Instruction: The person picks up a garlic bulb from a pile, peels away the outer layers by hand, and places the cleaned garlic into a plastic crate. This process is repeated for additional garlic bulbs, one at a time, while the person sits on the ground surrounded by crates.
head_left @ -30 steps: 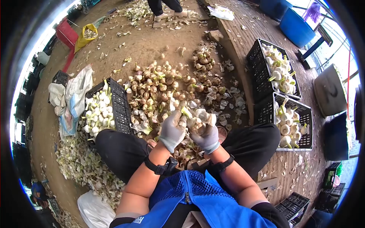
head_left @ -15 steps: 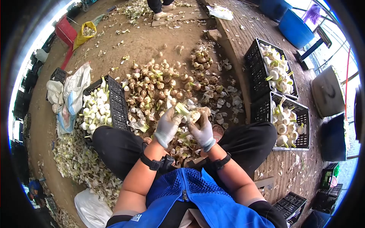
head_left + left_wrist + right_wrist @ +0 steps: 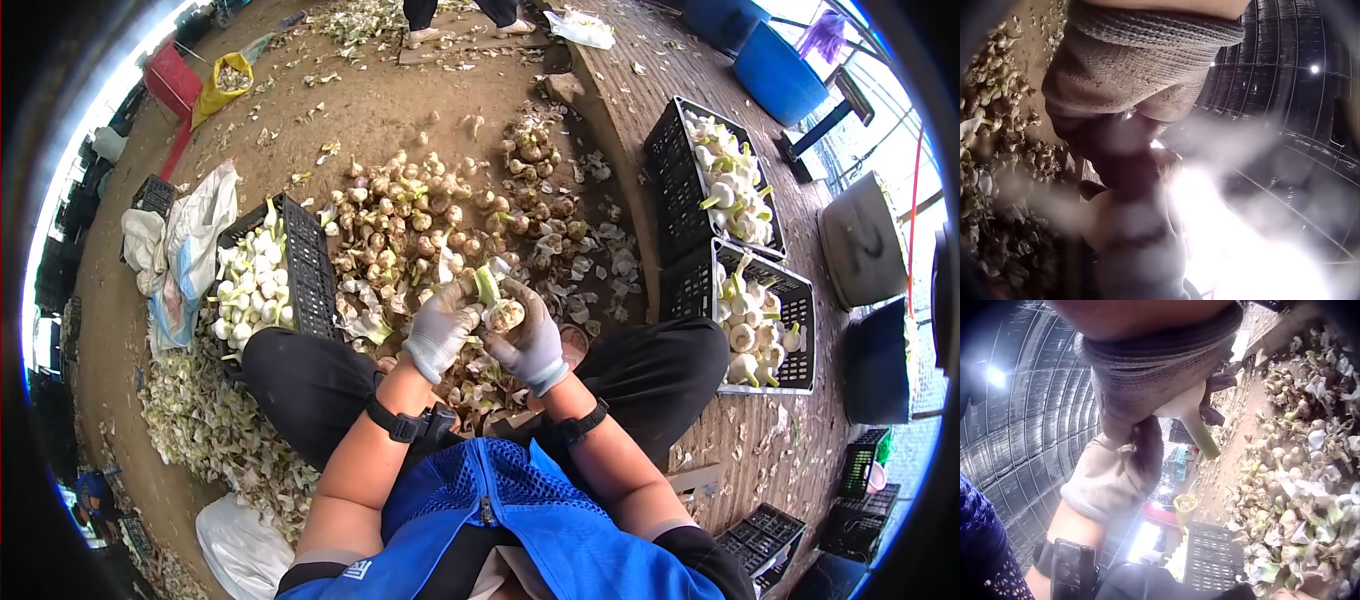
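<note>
Both hands wear pale knit gloves and meet in front of the lap at one garlic bulb [image 3: 505,316]. My right hand [image 3: 530,335] grips this bulb, its fingers curled over the far side. A thick green stem [image 3: 487,285] leans up from it; the right wrist view shows a white bulb [image 3: 1186,403] with the stem pointing down. My left hand [image 3: 443,330] pinches at the bulb's left side, its fingertips partly hidden. In the left wrist view the gloved hand [image 3: 1129,75] covers the bulb. Beyond the hands lies a heap of unpeeled garlic [image 3: 400,215].
A black crate [image 3: 318,265] of white bulbs stands at the left knee. Two more filled crates, a rear one [image 3: 668,180] and a nearer one [image 3: 805,350], sit on boards at the right. Peelings [image 3: 215,420] cover the left ground. Another person's feet [image 3: 515,28] are at the top.
The garlic bulb has been turned in the hands, and its stem now points more upright. The right fingers have come up around the bulb. At the top, the other person's feet have shifted apart.
</note>
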A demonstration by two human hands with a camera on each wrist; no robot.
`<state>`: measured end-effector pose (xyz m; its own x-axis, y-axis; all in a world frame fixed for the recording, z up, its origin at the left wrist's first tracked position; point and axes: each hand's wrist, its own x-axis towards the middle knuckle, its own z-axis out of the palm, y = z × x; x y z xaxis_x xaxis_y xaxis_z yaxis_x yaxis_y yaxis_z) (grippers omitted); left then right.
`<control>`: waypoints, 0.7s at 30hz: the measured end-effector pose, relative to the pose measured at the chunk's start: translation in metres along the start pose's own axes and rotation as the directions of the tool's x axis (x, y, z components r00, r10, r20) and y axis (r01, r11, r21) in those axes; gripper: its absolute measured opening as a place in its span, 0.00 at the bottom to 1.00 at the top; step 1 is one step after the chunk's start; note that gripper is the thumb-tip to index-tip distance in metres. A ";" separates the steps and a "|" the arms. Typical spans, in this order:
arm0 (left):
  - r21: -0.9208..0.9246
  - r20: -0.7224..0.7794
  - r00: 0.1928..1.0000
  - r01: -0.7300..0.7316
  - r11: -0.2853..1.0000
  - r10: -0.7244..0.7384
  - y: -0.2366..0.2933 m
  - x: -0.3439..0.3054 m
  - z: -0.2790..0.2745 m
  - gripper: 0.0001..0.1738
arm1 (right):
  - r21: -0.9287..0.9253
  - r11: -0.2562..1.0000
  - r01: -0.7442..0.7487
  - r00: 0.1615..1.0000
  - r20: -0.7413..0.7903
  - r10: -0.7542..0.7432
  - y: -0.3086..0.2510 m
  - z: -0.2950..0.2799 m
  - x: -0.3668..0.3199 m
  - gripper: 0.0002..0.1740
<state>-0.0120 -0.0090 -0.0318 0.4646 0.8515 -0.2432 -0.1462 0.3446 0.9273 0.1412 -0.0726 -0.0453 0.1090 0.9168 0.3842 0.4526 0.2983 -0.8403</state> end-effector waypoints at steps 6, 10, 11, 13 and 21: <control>0.135 -0.119 0.977 -0.161 0.978 0.177 -0.009 0.001 0.022 0.29 | 0.687 0.709 -0.160 0.972 -0.016 0.236 0.002 0.016 -0.004 0.34; 0.096 -0.206 0.970 -0.109 0.989 0.127 0.006 -0.008 0.035 0.18 | 0.682 0.696 -0.227 0.965 0.063 0.253 0.003 0.006 0.000 0.29; 0.111 -0.232 0.968 -0.074 0.991 0.098 0.014 -0.011 0.039 0.18 | 0.718 0.620 -0.317 0.946 0.197 0.257 0.010 0.003 0.002 0.26; 0.147 -0.274 0.910 -0.280 0.949 0.311 -0.015 0.000 0.031 0.18 | 0.647 0.735 -0.202 0.977 0.182 0.108 0.054 0.011 -0.017 0.24; 0.025 0.021 0.996 -0.085 0.996 0.084 0.026 -0.013 0.027 0.12 | 0.645 0.602 -0.471 0.870 0.452 0.197 0.029 -0.013 0.001 0.21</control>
<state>0.0015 -0.0219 0.0033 0.4691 0.8689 -0.1578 -0.1632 0.2610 0.9515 0.1660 -0.0666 -0.0644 -0.2162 0.9763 -0.0040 -0.3493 -0.0812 -0.9335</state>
